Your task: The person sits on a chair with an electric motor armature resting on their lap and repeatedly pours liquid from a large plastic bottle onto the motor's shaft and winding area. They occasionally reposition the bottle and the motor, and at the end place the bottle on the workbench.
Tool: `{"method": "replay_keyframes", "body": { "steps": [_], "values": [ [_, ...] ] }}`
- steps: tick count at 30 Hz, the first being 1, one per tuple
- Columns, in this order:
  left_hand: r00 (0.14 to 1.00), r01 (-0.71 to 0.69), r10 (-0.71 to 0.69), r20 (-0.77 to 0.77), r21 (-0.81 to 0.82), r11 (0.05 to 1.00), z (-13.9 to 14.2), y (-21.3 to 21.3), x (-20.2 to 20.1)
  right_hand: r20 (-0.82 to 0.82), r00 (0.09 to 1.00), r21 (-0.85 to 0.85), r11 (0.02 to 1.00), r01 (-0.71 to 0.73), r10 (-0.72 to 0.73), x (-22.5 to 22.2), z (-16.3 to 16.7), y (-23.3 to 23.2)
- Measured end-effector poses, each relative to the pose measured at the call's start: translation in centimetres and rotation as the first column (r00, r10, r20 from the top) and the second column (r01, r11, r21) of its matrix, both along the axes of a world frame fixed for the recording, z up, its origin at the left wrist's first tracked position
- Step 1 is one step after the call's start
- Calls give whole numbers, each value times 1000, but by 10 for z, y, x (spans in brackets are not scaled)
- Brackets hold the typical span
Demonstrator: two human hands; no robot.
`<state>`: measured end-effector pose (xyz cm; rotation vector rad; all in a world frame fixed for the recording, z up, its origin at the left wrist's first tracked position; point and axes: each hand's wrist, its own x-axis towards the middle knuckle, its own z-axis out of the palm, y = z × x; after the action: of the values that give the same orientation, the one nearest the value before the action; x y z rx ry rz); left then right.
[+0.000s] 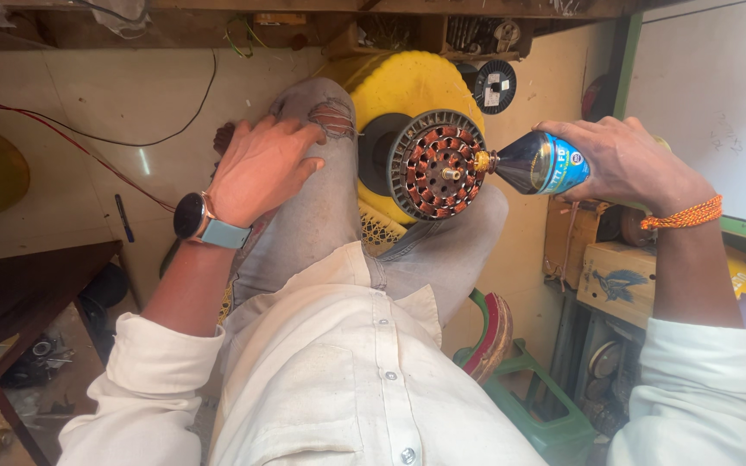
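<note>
Right hand (628, 164) clenched round smooth, likely slippery dark bottle (539, 164), nozzle at heavy rigid copper-wound stator (435, 166); left hand (261, 168) flat, holding nothing, on knee (325, 112).

single view, head-worn camera, looking steeply down along wearer's own torso and lap. frame appears rotated: legs run toward top of frame, floor (88, 103) fills upper left. close range; shirt front fills lower centre, left hand (261, 168) and right hand (623, 164) sit at mid-height, left and right of centre. stool (416, 86) and wound motor stator (436, 166) near centre. no second view, so no shared part.
</note>
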<state>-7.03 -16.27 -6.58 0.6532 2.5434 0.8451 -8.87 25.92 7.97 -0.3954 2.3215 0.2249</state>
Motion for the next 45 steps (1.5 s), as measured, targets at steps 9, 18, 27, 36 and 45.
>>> {"method": "replay_keyframes", "body": {
  "steps": [9,18,27,36,45],
  "values": [
    [1000,5,-5,-9,24,1000,-1,1,1,28,999,-20,999,28,-27,14,-9,15],
    [1000,11,-11,-12,9,1000,-3,1,2,10,997,-162,983,83,-82,34,-10,17],
    [1000,10,-10,-15,-1,1000,-4,1,4,32,984,-241,954,178,-175,50,-12,17],
    [998,18,-17,-57,28,999,-9,-3,6,101,954,-263,917,300,-283,77,-15,10],
    [995,14,-11,-103,30,999,-11,-5,11,110,939,-193,920,341,-325,87,-16,-10]
  ]
}}
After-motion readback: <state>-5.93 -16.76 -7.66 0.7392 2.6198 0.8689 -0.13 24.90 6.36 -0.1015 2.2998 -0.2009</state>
